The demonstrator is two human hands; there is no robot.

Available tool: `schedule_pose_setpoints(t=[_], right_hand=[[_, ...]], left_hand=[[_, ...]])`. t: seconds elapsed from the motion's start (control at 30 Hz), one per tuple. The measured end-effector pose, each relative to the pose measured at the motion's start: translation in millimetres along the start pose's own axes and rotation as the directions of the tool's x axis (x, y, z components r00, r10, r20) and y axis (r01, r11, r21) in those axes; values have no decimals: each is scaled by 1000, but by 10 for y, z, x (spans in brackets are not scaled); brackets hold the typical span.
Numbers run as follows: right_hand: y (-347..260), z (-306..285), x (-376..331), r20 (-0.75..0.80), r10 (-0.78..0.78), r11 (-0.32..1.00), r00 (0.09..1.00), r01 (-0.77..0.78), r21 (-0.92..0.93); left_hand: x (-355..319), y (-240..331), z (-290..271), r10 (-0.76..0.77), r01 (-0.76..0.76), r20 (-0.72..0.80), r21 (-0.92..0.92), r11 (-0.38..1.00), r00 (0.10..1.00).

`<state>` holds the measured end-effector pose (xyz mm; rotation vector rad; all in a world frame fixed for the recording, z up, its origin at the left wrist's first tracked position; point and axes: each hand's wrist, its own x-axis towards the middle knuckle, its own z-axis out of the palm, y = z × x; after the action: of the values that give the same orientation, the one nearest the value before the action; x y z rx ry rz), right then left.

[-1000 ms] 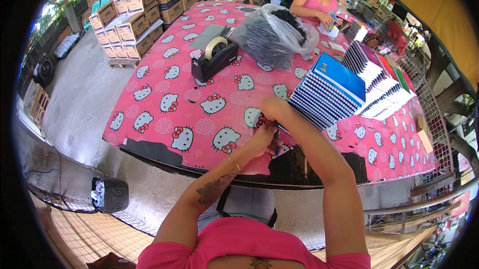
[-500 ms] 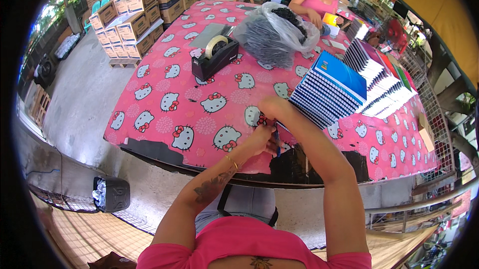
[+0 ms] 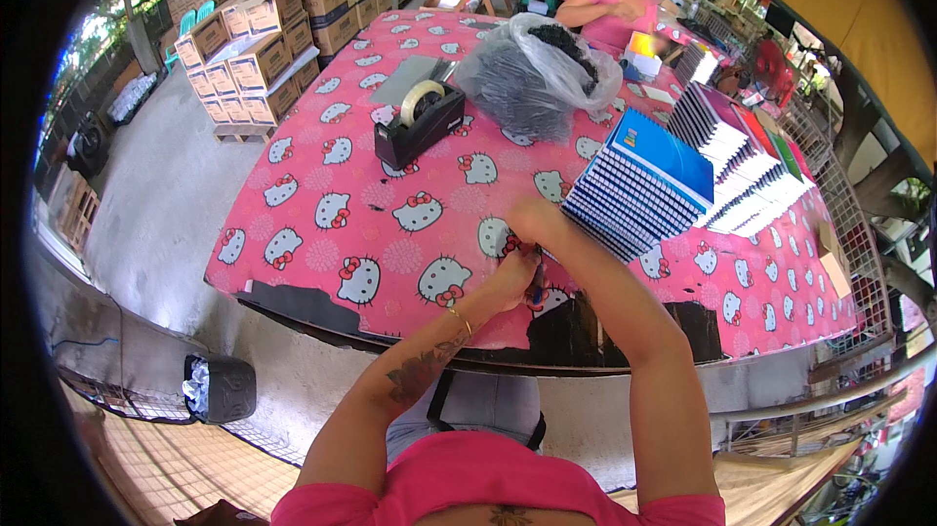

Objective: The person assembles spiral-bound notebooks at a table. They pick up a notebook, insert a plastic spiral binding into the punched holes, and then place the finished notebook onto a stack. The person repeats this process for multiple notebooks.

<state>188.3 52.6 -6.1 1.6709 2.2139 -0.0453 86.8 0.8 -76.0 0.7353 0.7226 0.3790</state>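
My left hand and my right hand meet close together over the near edge of a table with a pink cartoon-cat cloth. Their fingers are closed around a small dark object that pokes out below them; what it is cannot be made out. My right hand lies over the left, just in front of a slanted stack of blue spiral notebooks. A tattoo shows on my left forearm, and a thin bracelet on the wrist.
A black tape dispenser stands mid-table, with a clear plastic bag of dark items behind it. More fanned notebooks lie to the right. Another person in pink sits at the far end. Cardboard boxes are stacked left, and a bin stands on the floor.
My hands stay at the same spot on the table edge with only small finger movements. The person at the far end has shifted slightly.
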Motion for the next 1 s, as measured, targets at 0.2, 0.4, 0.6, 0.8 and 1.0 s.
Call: schedule_pose_setpoints(t=[0.2, 0.4, 0.6, 0.8, 1.0], right_hand=[[174, 269, 209, -210, -41, 996, 977, 57, 69], [-124, -239, 479, -316, 365, -100, 876, 375, 922], [-181, -322, 970, -45, 445, -873, 894, 444, 200], [263, -852, 1555, 14, 652, -752, 758, 649, -118], [1061, -1890, 1849, 250, 922, -335, 295, 932, 139]], left_hand=[[-420, 270, -25, -50, 17, 118, 267, 964, 992], [-721, 750, -1042, 236, -223, -59, 178, 959, 970], [-592, 1122, -1745, 531, -529, -289, 93, 844, 797], [-602, 1000, -1715, 648, -608, -205, 226, 761, 734], [-564, 956, -1777, 660, -589, -195, 321, 742, 725]])
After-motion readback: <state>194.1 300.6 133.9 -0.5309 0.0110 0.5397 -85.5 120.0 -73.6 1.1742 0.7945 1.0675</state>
